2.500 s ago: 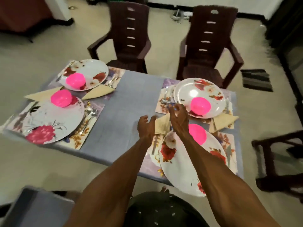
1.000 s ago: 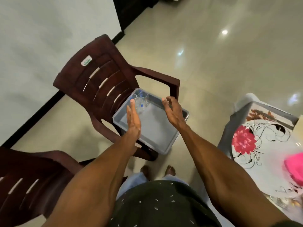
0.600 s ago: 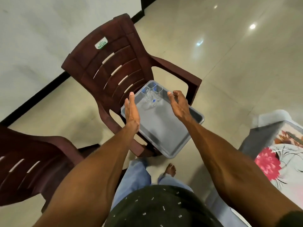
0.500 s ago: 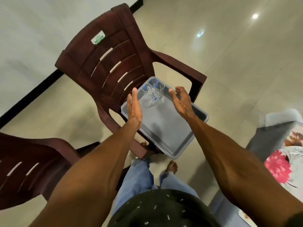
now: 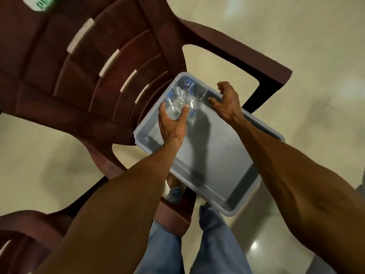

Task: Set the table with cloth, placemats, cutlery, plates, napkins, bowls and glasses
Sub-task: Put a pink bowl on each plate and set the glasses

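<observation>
Several clear glasses [image 5: 198, 91] with blue bases stand bunched in the far corner of a grey plastic bin [image 5: 213, 161], which sits on the seat of a dark brown plastic chair [image 5: 83, 80]. My left hand [image 5: 172, 121] reaches into the bin, its thumb and fingers curled round the nearest glass [image 5: 175, 103]. My right hand [image 5: 227, 101] hovers over the bin's far right rim, just right of the glasses, with its fingers loosely bent and nothing in them. The picture is blurred by motion.
The rest of the bin holds nothing. The armrest [image 5: 246, 54] of the chair runs past the bin on the right. A second brown chair [image 5: 17, 234] stands at the lower left. Pale tiled floor [image 5: 306, 36] surrounds the chairs. My legs in jeans [image 5: 173, 244] are below.
I turned from the laid table to the chair with the bin and leaned in. My left hand went from flat beside the glasses to curled round one; my right hand drew closer.
</observation>
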